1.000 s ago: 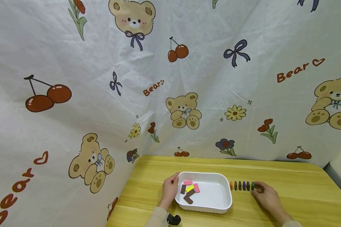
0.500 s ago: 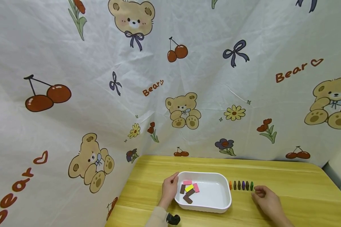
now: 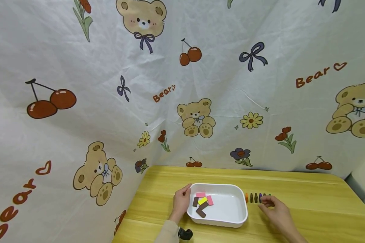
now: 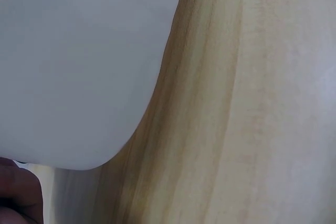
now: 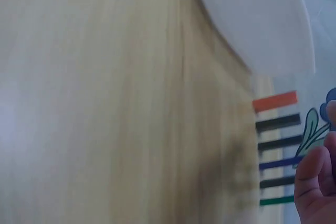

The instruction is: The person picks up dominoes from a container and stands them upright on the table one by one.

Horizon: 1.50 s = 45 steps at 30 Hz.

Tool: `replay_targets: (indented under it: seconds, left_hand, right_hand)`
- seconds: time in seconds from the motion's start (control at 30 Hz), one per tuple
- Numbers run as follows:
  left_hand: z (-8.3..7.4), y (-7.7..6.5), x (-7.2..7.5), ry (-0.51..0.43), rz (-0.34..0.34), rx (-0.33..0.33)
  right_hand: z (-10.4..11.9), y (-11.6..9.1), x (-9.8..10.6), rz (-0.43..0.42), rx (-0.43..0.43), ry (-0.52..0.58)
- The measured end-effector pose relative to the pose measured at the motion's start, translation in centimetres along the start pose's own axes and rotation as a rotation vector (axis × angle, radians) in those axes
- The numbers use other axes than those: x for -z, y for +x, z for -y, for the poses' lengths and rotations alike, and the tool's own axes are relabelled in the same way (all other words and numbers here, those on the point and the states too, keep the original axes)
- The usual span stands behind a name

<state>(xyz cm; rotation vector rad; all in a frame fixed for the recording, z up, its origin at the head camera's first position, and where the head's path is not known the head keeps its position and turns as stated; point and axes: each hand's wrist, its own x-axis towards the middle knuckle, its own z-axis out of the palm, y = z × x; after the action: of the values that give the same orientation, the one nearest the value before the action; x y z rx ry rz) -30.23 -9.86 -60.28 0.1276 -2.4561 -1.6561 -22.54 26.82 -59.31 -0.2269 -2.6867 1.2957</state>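
Six upright tiles (image 3: 256, 197) stand by the right hand (image 3: 276, 212), its fingers loosely bent, while the left hand (image 3: 181, 203) grips, fingers curled, the white tray (image 3: 228, 209).

The left grip (image 3: 180, 202) held the left wall of the white tray (image 3: 226, 208). Inside, near that grip, lay one yellow block (image 3: 202, 200), two pink blocks (image 3: 210, 200) and three brown blocks (image 3: 195, 201). The right grip (image 3: 276, 211) stood, fingers bent, before the near side of a row of upright blocks (image 3: 251, 197), partly hiding its right end; contact could not be determined. The row's orange end lay left of that grip, just beside the tray. Beyond both grips, printed cloth (image 3: 219, 84) hung behind the wood-grain bench (image 3: 319, 206).
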Motion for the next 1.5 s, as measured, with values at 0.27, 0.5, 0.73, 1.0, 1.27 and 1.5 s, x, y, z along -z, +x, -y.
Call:
replay_targets:
  seconds: [0.27,0.5,0.73,1.0,1.27,1.5]
  left_hand:
    - [-0.8,-0.4,0.2,0.013,-0.005,-0.007]
    - [-0.3,-0.2,0.1,0.033,-0.015,-0.028]
    - [0.0,-0.1,0.0,0.034,-0.009,-0.029]
    - [0.2,0.0,-0.1,0.028,-0.021,-0.012]
    - [-3.2,-1.8,0.9,0.014,-0.015,-0.019]
    - [-0.4,-0.4,-0.1,0.027,-0.016,0.0]
  right_hand:
    - [2.5,-0.3,-0.9,0.028,-0.004,0.068]
    - [3.9,-0.4,-1.7,0.02,0.002,0.103]
    - [5.6,-0.4,-2.8,0.031,0.046,0.164]
    - [7.6,-0.6,-4.5,0.09,0.045,0.193]
    - [9.8,-1.4,-6.4,0.072,0.145,0.231]
    - [10.4,-1.2,-8.2,0.105,0.148,0.235]
